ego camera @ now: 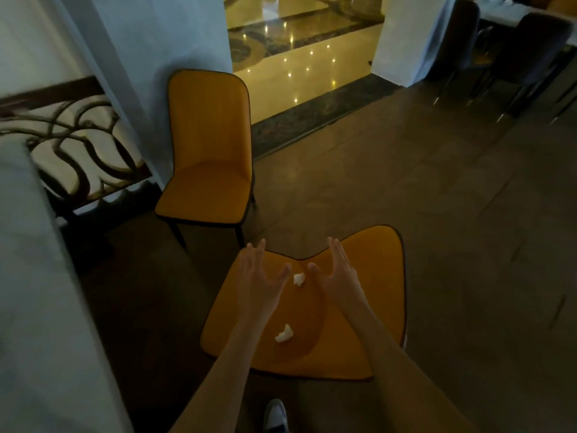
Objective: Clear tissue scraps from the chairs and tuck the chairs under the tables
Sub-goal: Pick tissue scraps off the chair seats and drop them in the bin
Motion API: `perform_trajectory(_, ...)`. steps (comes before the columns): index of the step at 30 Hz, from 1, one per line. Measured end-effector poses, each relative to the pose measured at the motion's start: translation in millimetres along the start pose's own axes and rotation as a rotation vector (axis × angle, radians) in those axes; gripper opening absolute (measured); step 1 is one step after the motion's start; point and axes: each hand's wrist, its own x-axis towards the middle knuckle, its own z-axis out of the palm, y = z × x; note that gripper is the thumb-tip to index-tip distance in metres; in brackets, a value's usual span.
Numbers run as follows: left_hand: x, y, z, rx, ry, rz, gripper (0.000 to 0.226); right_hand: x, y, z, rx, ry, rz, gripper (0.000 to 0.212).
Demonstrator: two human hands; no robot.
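A yellow chair [359, 310] stands right below me, seen from above. Two white tissue scraps lie on its seat: the far scrap [298, 278] sits between my two thumbs, and the near scrap [284, 334] lies close to my left forearm. My left hand [260, 278] and my right hand [335, 273] hover over the seat, both with fingers spread and holding nothing. A second yellow chair [206, 157] stands ahead on the left, its seat bare.
A white-clothed table [37, 292] fills the left edge. A white-draped pillar [175, 45] rises behind the far chair, beside an ornate railing [78, 142]. Dark chairs [524, 57] at another table stand top right. Brown floor [452, 214] spreads to the right.
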Motion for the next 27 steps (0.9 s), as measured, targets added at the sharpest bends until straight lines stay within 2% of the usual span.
perform_trajectory(7, 34.4, -17.6, 31.7, -0.108, 0.042, -0.167, 0.082, 63.4, 18.8, 27.9, -0.031, -0.174, 0.009, 0.081)
perform_trajectory(14, 43.0, -66.5, 99.0, -0.226, 0.081, -0.459, 0.080, 119.1, 74.0, 73.9, -0.009, -0.341, 0.097, 0.082)
perform_trajectory(23, 48.8, -154.3, 199.8, -0.369, 0.086, -0.771, 0.083, 178.7, 164.8, 149.0, -0.070, -0.427, 0.248, 0.084)
perform_trajectory(27, 45.1, -197.4, 240.0, -0.373, 0.128, -0.940, 0.081, 194.6, 198.7, 183.0, -0.023, -0.430, 0.302, 0.076)
